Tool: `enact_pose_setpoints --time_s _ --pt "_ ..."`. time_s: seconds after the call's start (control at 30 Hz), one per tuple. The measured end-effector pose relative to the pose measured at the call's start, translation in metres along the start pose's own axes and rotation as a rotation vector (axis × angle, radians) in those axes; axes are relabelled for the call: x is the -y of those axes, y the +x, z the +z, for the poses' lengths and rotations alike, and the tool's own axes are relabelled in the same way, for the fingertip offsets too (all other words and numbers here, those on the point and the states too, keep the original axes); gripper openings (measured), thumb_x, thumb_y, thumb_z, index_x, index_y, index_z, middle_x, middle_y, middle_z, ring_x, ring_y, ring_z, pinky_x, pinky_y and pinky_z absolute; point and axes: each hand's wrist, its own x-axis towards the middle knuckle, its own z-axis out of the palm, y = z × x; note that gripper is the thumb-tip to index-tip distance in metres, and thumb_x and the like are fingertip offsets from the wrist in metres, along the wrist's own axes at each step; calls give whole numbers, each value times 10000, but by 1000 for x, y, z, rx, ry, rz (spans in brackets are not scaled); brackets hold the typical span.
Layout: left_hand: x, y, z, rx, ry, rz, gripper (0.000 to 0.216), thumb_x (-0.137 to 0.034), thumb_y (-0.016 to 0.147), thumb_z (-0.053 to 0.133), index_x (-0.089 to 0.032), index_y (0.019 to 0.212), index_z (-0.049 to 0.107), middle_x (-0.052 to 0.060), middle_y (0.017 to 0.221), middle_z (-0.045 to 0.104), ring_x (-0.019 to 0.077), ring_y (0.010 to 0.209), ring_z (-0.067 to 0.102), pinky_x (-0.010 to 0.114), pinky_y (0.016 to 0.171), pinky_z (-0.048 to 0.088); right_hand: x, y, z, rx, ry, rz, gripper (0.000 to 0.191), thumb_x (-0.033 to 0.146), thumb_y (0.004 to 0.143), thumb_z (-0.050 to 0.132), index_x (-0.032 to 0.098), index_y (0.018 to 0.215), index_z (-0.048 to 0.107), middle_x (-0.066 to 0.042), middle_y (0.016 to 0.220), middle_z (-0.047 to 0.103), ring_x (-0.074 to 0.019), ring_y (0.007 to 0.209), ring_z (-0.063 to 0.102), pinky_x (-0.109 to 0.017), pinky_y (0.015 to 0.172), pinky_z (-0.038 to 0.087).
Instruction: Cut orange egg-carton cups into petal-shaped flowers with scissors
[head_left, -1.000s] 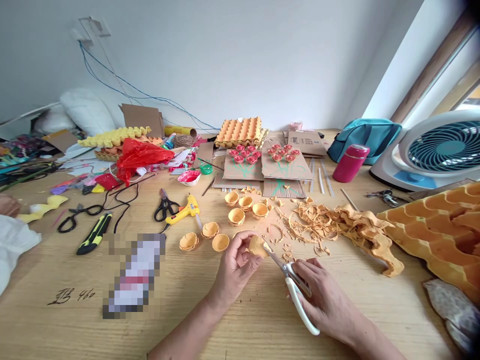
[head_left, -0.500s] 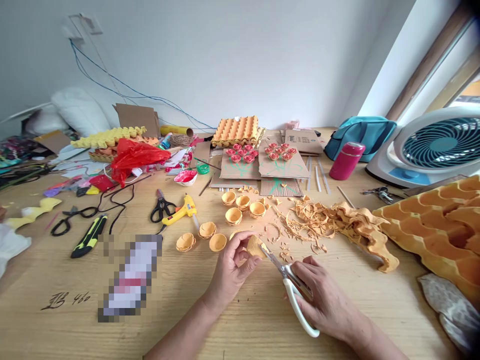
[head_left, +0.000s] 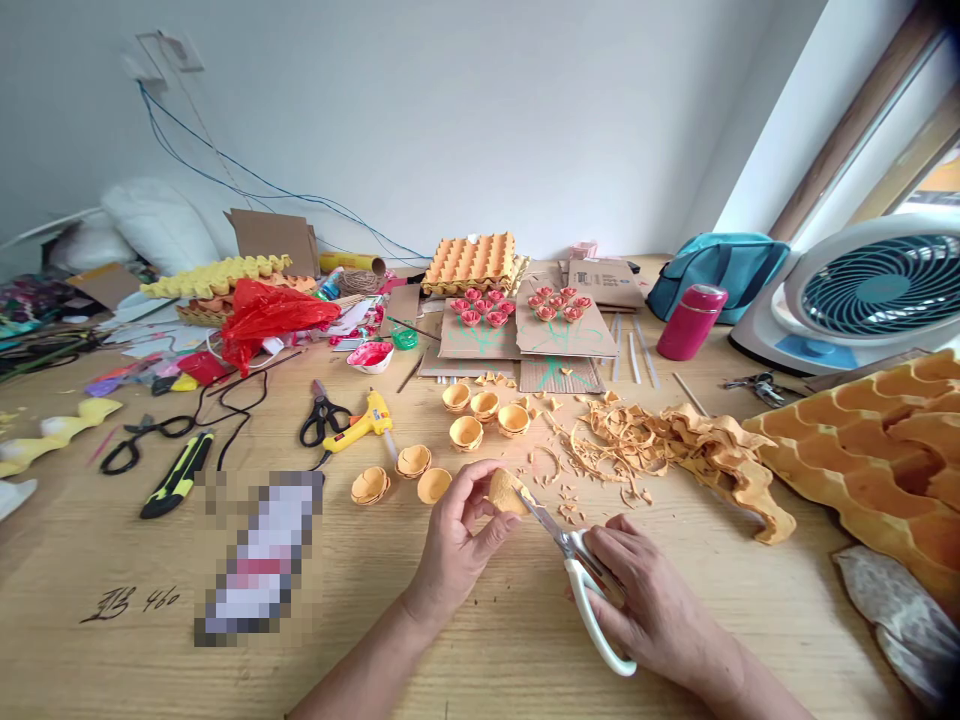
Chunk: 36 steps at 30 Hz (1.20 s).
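Observation:
Between the fingers and thumb of my left hand (head_left: 466, 545) is a small orange egg-carton cup (head_left: 507, 492), tilted with its edge toward the right. My right hand (head_left: 637, 590) grips white-handled scissors (head_left: 600, 625), whose blades meet the cup's edge. Just behind my left hand stand trimmed cups (head_left: 434, 486), some stacked inside each other. More cups (head_left: 466, 433) sit a little farther back. Curly orange trimmings (head_left: 611, 440) and small scraps lie beyond the scissors, next to a torn strip of egg carton (head_left: 750, 470).
Orange egg trays (head_left: 870, 440) fill the right side, below a fan (head_left: 885, 290) and a pink bottle (head_left: 694, 322). To the left lie a yellow glue gun (head_left: 364, 422), black scissors (head_left: 324, 415) and a box cutter (head_left: 180, 475). Cardboard with red paper flowers (head_left: 480, 340) stands behind.
My hands, the cup and the scissors stay in almost the same place, with the cup turned very slightly. A white plastic piece at the left edge shows less now.

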Motion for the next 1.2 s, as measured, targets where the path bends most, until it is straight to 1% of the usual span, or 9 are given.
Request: enact_pose_setpoints --time_s 0.13,0.3,0.43,0.57,0.67,0.8,1.0,1.2 --pt "-3 0 -1 -31 40 44 400 -328 842 728 -251 1212 596 60 1120 599 170 963 608 251 822 544 0 -1 1 0 0 -8 237 290 1003 452 236 794 355 16 718 520 -170 637 460 -313 683 355" --pt "0 2 -3 -11 51 45 387 -293 850 717 -257 1214 590 54 1106 583 172 961 603 269 832 551 -1 -1 5 6 -53 -11 230 306 1018 435 236 810 368 17 723 530 -166 613 461 -327 698 347" --pt "4 2 -2 -17 96 65 379 -279 846 718 -268 1205 595 46 1097 586 172 970 594 259 821 546 -2 1 7 13 -91 12 211 314 1014 431 231 824 396 6 738 542 -180 639 482 -347 717 340" --pt "4 1 1 27 179 94 376 -259 849 714 -268 1208 602 36 1056 583 156 926 589 243 797 539 -1 4 5 18 -97 41 199 313 987 464 225 815 417 3 742 536 -183 652 483 -348 713 333" --pt "2 0 2 67 203 107 372 -254 855 708 -262 1212 604 47 1078 578 164 957 582 245 805 538 0 4 4 18 -94 48 185 311 962 492 221 814 428 2 747 533 -180 656 483 -346 714 333" --pt "0 0 3 69 184 90 378 -247 859 702 -254 1221 596 49 1085 572 163 959 586 251 820 541 2 3 2 10 -81 42 189 309 959 499 222 807 429 3 741 541 -177 647 485 -342 708 334" --pt "-2 0 4 46 151 51 374 -266 845 714 -243 1202 603 49 1067 587 171 963 597 262 825 548 4 2 0 27 -38 36 232 320 997 445 228 791 395 1 729 537 -176 640 470 -334 691 337" --pt "-3 -1 3 12 64 -27 463 -266 821 747 -244 1239 548 76 1204 640 196 1061 628 314 933 528 5 2 1 22 4 32 233 310 990 453 230 785 378 9 722 530 -165 625 455 -321 682 343"
